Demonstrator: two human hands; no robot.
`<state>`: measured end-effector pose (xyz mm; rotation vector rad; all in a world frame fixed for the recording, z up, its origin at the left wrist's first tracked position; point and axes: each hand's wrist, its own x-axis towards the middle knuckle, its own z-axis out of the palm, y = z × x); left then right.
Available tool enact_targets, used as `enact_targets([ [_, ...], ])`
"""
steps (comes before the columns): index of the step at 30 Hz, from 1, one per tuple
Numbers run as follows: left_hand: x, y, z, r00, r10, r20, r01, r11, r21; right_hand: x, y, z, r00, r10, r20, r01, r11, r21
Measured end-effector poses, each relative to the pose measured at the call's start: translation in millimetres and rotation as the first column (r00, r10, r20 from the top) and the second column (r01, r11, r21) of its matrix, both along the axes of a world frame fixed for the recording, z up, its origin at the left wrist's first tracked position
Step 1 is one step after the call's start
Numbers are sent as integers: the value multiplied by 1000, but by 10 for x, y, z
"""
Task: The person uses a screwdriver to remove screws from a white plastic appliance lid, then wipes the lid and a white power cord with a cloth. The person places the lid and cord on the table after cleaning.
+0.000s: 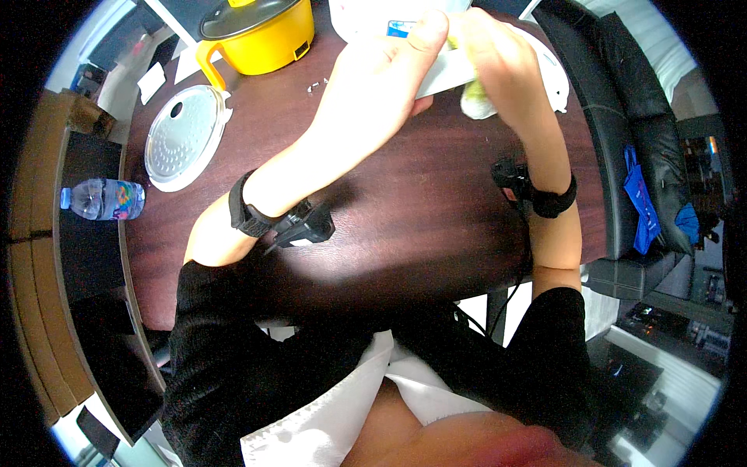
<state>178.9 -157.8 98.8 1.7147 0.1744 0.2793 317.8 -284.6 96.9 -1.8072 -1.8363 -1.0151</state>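
My left hand [381, 78] is at the far side of the table, its thumb and fingers closed on a flat white piece [449, 73] with a straight edge. Its kind I cannot make out. Close beside it, my right hand [506, 74] is bent down over the far end of that piece with its fingers curled. What the fingers hold is hidden. A pale green and white piece of what looks like vegetable [477, 102] shows below my right hand. Behind both hands stands a white container [358, 17] with a blue label, cut off by the upper edge.
A yellow pot [264, 47] with a dark lid stands far left on the brown table [405, 202]. Nearer lies a round white perforated lid [187, 138]. Small white scraps [317, 86] lie between. Left of the table is a water bottle [105, 199]; right, a black sofa [611, 140].
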Motion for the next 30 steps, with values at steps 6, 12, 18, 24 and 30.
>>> enact_targets([
  [6, -136, -38, 84, 978, 23, 206, -27, 999, 20, 126, -125, 76, 636, 30, -771, 37, 997, 68],
  [12, -134, 63, 94, 987, -109, 120, 116, 992, -49, 373, -327, 17, 281, 72, -957, -211, 978, 12],
  [18, -168, 34, 140, 981, -96, 169, 116, 986, -117, -180, -244, 428, -104, 94, -990, -419, 899, 129],
  [24, -175, 115, 161, 980, -120, 161, 138, 985, -103, 107, -271, 334, -215, 262, -941, -274, 908, 316],
  [30, -213, 252, 216, 942, -165, 293, 300, 807, -508, 795, -402, -27, -262, 511, -819, -25, 844, 535],
])
